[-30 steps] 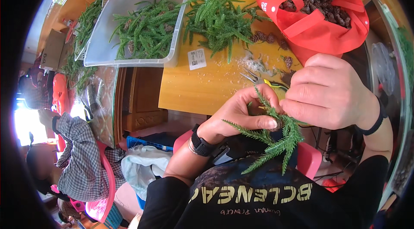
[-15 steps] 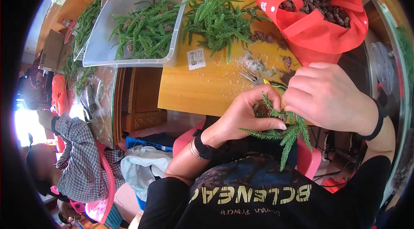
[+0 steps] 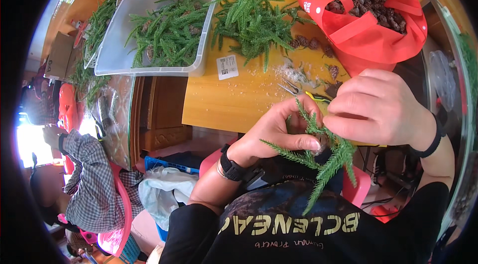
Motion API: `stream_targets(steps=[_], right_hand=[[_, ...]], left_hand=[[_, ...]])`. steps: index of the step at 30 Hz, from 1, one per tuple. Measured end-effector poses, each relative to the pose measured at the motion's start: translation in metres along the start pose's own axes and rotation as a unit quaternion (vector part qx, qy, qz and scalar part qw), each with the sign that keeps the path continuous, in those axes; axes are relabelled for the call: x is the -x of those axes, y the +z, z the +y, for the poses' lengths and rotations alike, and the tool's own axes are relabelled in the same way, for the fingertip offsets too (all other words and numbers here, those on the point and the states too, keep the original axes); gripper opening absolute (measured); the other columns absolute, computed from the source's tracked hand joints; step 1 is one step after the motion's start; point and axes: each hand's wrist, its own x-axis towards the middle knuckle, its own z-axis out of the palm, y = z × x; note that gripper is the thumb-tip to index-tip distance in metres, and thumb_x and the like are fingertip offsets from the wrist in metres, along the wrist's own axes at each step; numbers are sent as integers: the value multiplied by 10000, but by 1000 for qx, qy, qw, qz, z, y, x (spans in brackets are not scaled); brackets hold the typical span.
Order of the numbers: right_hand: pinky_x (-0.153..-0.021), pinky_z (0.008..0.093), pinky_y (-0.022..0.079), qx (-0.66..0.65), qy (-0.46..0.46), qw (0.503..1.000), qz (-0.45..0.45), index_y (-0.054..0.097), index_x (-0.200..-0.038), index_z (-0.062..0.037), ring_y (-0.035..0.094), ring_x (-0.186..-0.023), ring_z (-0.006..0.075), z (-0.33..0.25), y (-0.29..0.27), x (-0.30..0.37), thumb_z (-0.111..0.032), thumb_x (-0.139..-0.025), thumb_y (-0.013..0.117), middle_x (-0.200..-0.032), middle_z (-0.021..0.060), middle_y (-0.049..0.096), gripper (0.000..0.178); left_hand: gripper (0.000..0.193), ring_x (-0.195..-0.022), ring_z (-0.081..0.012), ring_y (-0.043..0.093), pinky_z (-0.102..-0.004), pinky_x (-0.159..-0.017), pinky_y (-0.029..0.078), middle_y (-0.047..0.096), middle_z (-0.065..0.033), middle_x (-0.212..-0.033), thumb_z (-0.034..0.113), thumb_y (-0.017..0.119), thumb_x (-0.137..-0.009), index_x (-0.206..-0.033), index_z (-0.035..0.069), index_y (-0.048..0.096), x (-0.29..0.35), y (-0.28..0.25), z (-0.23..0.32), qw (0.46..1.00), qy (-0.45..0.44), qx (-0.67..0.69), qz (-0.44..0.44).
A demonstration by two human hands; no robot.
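A green pine sprig (image 3: 332, 165) with several needled branches hangs over the near edge of the table, gripped between the thumb and fingers of my left hand (image 3: 281, 129). At its middle, beside the left thumb, sits a small brownish lump (image 3: 323, 143), perhaps a pine cone. My right hand (image 3: 371, 109) is closed, with its fingertips right at the sprig's centre; whatever it pinches is hidden. Just beyond both hands lie pliers (image 3: 317, 97) with yellow and black handles.
A clear plastic bin (image 3: 149, 71) holds sprigs with cones. More sprigs (image 3: 251, 22) are piled on the yellow table (image 3: 219, 107). Loose pine cones (image 3: 313, 43) lie near a red bag (image 3: 383, 45) full of cones. A person in a checked shirt (image 3: 94, 184) sits at left.
The sprig has turned and tilted, its branches now reaching lower and further left. My right hand has shifted slightly, and my left wrist has rotated, showing its watch.
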Motion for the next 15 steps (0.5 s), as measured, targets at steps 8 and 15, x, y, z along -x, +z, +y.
stream_targets(steps=[8,15], right_hand=[[-503,254,419,-43,1,999,13,580,-757,-126,553,-638,142,8,1,3,-115,-659,618,-709,-14,543,105],[-533,280,451,-76,-8,997,-2,600,-785,-67,586,-629,194,8,-1,7,-115,-651,667,-764,35,604,158]], left_hand=[[478,-720,-158,605,-279,-638,489,607,-85,-846,149,777,-671,-1012,8,474,1,4,1,986,-73,148,12],[329,-787,-148,605,-271,-710,484,612,-69,-857,64,660,-789,-1061,23,481,2,-1,0,986,-73,149,-32]])
